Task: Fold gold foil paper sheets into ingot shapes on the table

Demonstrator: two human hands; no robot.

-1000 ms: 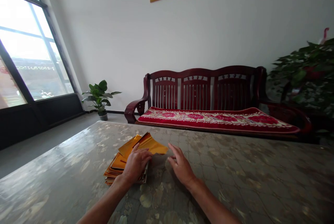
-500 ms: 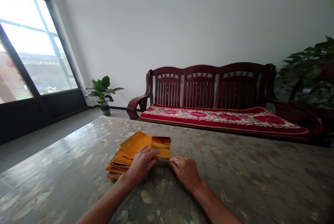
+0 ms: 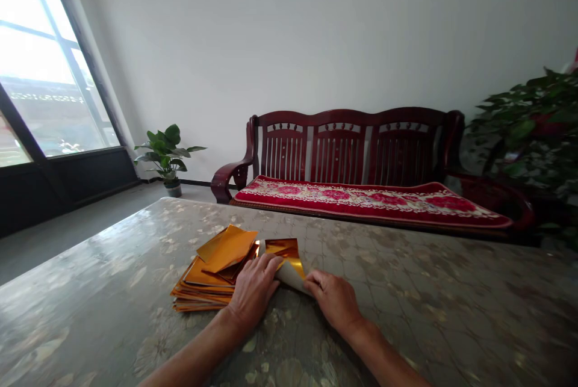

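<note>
A sheet of shiny gold foil paper [image 3: 295, 259] lies on the table in front of me, its near edge curled up so that the dull grey underside shows. My right hand [image 3: 333, 303] pinches the curled near right corner between thumb and fingers. At the left end of the curl, my left hand [image 3: 256, 284] has its fingers bent over the paper, thumb tucked below. Just left of that hand sits an uneven stack of gold-orange foil sheets [image 3: 205, 287], with a loose sheet [image 3: 229, 247] lying askew on top. My left fingers partly hide the held sheet's left side.
The table [image 3: 433, 291] has a glossy floral cover. Behind it stands a dark red wooden bench [image 3: 338, 146] with a red floral seat cover [image 3: 383, 200]. A potted plant [image 3: 167, 152] is on the floor at left, and leafy foliage [image 3: 528, 122] fills the right.
The held sheet's near edge now rolls up, showing its grey underside. Both hands sit slightly farther right from the stack. The whole view has shifted a little.
</note>
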